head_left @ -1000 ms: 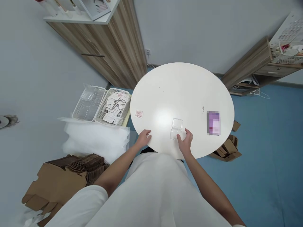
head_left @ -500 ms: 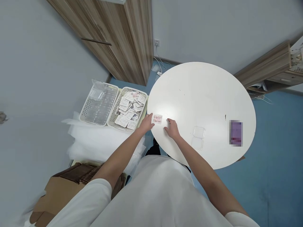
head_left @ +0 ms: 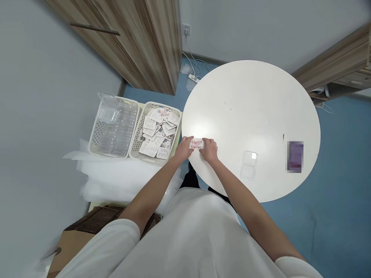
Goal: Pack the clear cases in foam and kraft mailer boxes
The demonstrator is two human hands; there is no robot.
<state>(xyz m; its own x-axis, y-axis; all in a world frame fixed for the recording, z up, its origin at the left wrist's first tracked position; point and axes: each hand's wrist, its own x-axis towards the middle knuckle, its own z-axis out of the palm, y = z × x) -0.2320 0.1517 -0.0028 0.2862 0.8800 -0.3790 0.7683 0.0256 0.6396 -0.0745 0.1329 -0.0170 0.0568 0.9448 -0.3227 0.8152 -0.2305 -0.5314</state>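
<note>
Both of my hands hold a small white card of press-on nails (head_left: pixel 196 143), with two rows of pink pieces, at the near left edge of the round white table (head_left: pixel 232 127). My left hand (head_left: pixel 183 149) pinches its left side, thumb below and fingers above. On the right side, my right hand (head_left: pixel 210 150) grips in the same way. The card faces up; whether it touches the tabletop I cannot tell. To the right, a clear plastic case (head_left: pixel 249 165) lies opened flat on the table.
Left of the table, a white basket (head_left: pixel 133 150) holds many printed cards (head_left: pixel 158 131). Beside it, another basket (head_left: pixel 94 135) contains clear plastic cases (head_left: pixel 118 127). White foam sheets (head_left: pixel 116 173) and cardboard (head_left: pixel 75 245) lie nearer me. A blurred purple item (head_left: pixel 295 156) rests at the table's right.
My right hand has moved left and closed on the card's right side. My left hand still holds the left side. The view has shifted slightly.
</note>
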